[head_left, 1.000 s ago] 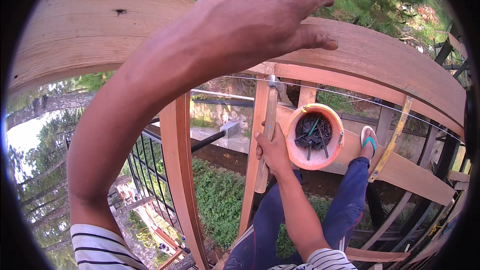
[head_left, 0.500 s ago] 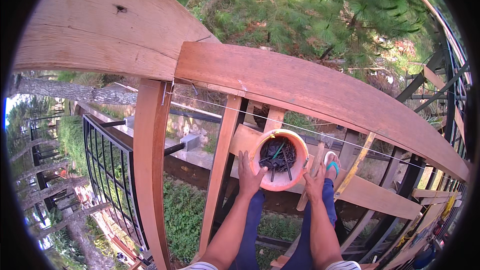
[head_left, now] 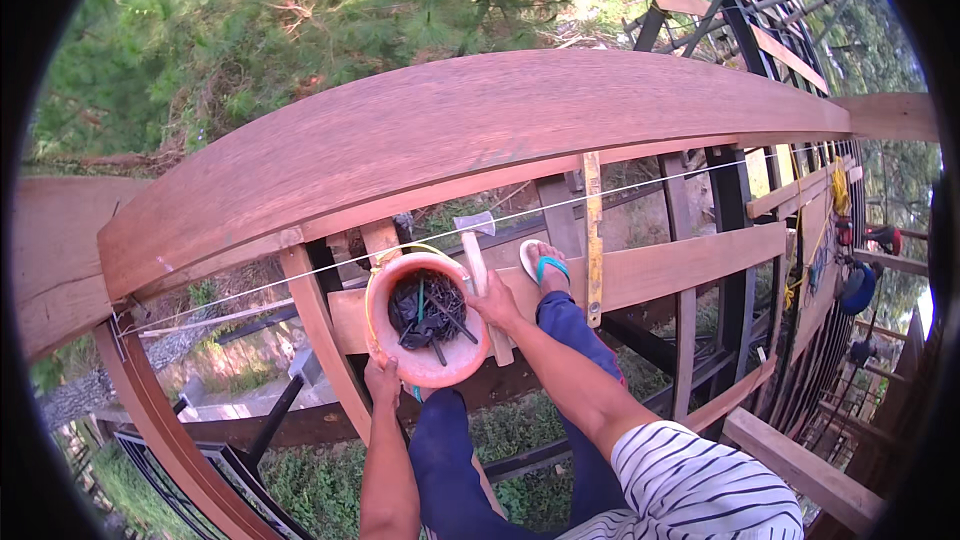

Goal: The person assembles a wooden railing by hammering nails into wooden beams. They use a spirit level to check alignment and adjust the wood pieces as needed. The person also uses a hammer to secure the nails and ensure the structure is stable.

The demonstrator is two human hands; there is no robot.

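Observation:
A round orange-pink bucket (head_left: 440,372) rests on a plank below the long beam, tilted slightly so its inside shows. In it lie dark nails (head_left: 453,306), black plastic (head_left: 412,328) and a thin green stick (head_left: 421,295). My left hand (head_left: 383,380) is closed on the bucket's near left wall, its fingers partly hidden. On the other side, my right hand (head_left: 495,304) wraps round the wooden handle of a hatchet (head_left: 474,252) beside the bucket. The hatchet's flared metal head points away from me.
A long reddish beam (head_left: 480,110) curves across the far side, with a taut white string (head_left: 640,183) in front. A yellow level (head_left: 594,240) leans near my sandalled foot (head_left: 548,268). I stand on planks (head_left: 680,265) over open framing, with plants (head_left: 330,470) far below.
My view has swung to the right along the beam, so the bucket and my hands appear further left. The hatchet's head has come into clear sight. My left hand sits lower on the bucket.

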